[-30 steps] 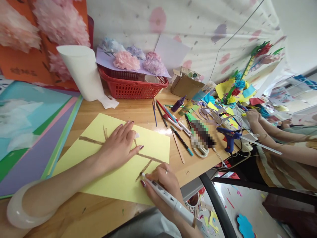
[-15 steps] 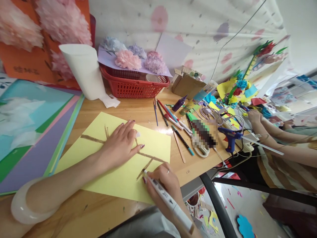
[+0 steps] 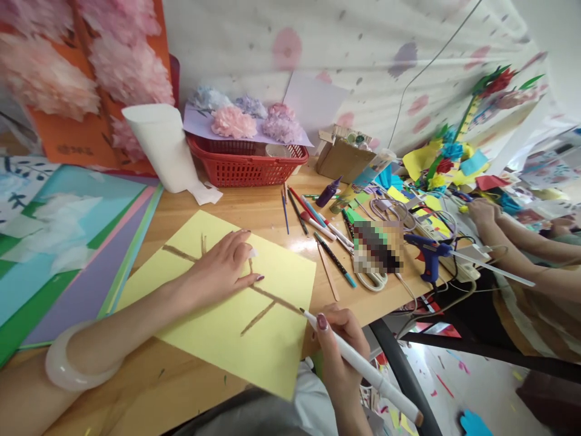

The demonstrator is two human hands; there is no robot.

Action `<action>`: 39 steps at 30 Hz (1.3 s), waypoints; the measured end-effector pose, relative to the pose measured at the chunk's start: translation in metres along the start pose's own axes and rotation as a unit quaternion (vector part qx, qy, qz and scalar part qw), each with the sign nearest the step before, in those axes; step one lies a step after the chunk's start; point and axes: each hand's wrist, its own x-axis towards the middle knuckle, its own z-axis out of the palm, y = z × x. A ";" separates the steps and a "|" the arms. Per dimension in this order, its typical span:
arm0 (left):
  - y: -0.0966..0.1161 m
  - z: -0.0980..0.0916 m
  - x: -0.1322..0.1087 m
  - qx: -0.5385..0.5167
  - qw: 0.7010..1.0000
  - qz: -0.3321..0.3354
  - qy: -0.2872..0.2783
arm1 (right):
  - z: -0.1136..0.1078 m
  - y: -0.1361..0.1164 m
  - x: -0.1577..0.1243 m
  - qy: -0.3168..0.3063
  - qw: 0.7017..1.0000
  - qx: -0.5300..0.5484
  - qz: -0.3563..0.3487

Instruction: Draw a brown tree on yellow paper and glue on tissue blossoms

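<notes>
My left hand (image 3: 222, 260) lies spread on a yellow sheet of paper (image 3: 209, 327), its thumb stretched toward the right. A small white bit (image 3: 253, 254) shows by its fingers; I cannot tell what it is. Brown drawn lines (image 3: 263, 313) branch across the sheet, partly hidden under that hand. Held in my right hand (image 3: 342, 342) is a white marker (image 3: 372, 369) with a brown end cap. Its dark tip is at the paper's right edge, by the end of the long brown line.
Coloured sheets (image 3: 77, 278) are stacked at left, near a paper roll (image 3: 158, 148) and a red basket (image 3: 249, 163) with paper flowers. Pens (image 3: 336, 260), a purple bottle (image 3: 328, 192) and a blue glue gun (image 3: 429, 254) lie at right. Another person's arm (image 3: 521, 248) reaches in.
My right hand has moved right with the marker, from the short slanting branch to the end of the long line. My left hand stays on the paper. The view has shifted slightly.
</notes>
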 end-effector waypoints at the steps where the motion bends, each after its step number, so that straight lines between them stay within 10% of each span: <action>1: 0.001 -0.004 0.001 -0.008 1.000 0.019 -0.022 | -0.001 0.000 0.001 0.013 1.000 0.008 -0.002; 7: 0.017 -0.032 0.006 -0.074 0.989 0.020 -0.126 | -0.004 -0.003 0.003 0.025 0.999 0.028 0.016; 17: -0.013 -0.025 -0.014 0.033 0.982 -0.176 0.052 | 0.001 -0.011 0.007 -0.042 0.997 0.016 0.056; 25: -0.008 -0.038 -0.003 -0.151 0.970 -0.176 0.071 | 0.000 0.000 0.014 -0.055 0.987 0.078 0.126; 39: -0.029 -0.045 -0.018 -0.112 0.949 -0.229 0.187 | 0.000 0.013 0.018 0.042 0.965 0.178 0.188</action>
